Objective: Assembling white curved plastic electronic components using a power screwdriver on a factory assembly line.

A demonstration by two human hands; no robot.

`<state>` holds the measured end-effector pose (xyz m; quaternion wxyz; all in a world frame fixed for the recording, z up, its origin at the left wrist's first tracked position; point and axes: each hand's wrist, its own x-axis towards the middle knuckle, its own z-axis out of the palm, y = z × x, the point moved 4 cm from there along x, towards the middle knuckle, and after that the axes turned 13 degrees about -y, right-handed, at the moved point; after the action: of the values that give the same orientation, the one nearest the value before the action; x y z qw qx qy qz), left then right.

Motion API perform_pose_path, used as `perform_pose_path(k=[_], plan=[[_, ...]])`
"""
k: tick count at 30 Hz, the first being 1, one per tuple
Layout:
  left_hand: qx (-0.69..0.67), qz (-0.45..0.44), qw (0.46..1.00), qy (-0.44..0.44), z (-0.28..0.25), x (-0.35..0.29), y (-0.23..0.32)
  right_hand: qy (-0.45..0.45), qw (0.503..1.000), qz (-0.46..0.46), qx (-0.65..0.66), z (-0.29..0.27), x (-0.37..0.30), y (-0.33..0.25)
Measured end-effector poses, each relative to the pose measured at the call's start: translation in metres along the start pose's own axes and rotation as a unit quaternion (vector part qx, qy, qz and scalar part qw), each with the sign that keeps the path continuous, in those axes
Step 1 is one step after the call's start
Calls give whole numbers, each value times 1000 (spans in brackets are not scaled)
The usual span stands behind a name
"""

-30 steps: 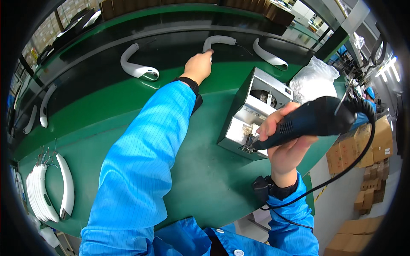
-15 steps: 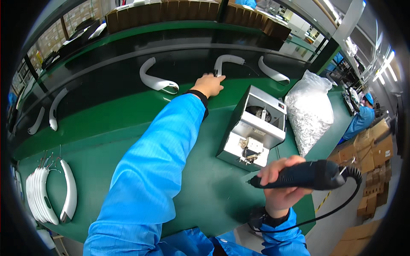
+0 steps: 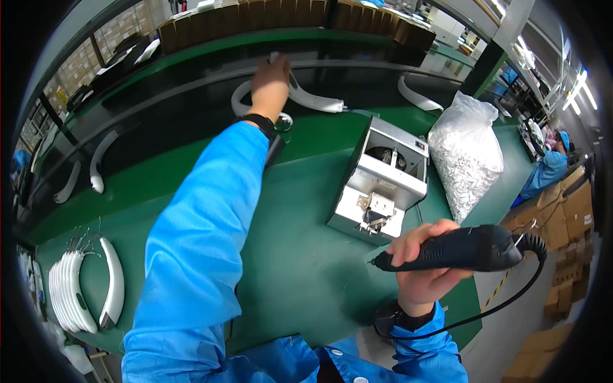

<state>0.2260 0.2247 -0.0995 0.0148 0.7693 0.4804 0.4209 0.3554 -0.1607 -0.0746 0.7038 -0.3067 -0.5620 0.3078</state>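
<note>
Head view: the left hand (image 3: 271,82) reaches out to the dark conveyor belt (image 3: 166,121), fingers closed on a white curved plastic part (image 3: 305,97) lying there. The right hand (image 3: 424,268) is wrapped around a black corded electric screwdriver (image 3: 456,249), held level near the metal screw feeder (image 3: 382,182) and a clear bag of screws (image 3: 465,156). 1 stack of white parts (image 3: 80,292) lies at the left edge.

A clear plastic bag (image 3: 465,153) of small parts stands right of the metal machine (image 3: 381,182).

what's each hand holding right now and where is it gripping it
The right hand grips a black electric screwdriver around its body. The left hand rests on a white curved part; a grip cannot be told.
</note>
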Motion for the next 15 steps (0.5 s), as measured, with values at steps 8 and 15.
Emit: perform_pose_path(k=[8, 15], plan=[[-129, 189, 949, 219, -201, -35, 22, -11, 999, -45, 13, 5, -4, -14], [-426, 47, 902, -51, -196, -147, 25, -58, 997, -50, 12, 16, -5, -2]])
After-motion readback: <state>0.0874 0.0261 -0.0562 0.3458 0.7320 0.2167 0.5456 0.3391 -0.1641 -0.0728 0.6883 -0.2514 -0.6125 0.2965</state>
